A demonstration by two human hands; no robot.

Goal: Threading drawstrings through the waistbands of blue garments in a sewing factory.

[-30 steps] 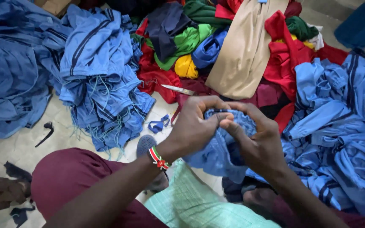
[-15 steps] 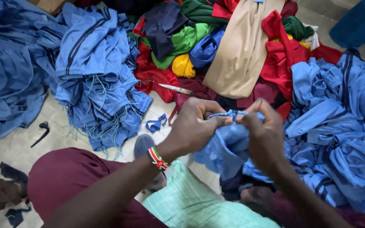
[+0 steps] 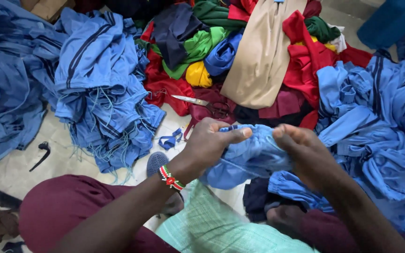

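Blue cotton, a bunched garment with a gathered elastic edge, is held up between my two hands just above my lap. My left hand is clamped on the left part of that edge, thumb pressed flat along the top of the fold, fingers curled under the cloth. My right hand grips the same edge just beside it, fingertips pinched together on the fabric; the two hands are near each other but not touching. A beaded wristband in red, white, green and black circles my left wrist. Steel scissors with dark handles lie on the floor beyond my hands, against a red cloth. To the left sits a stack of folded blue garments with dark stripes and loose threads; to the right lies a loose heap of the same blue garments. Beyond the scissors is a mixed pile with a tan cloth and green, yellow and red pieces. A pale green checked cloth covers my lap.
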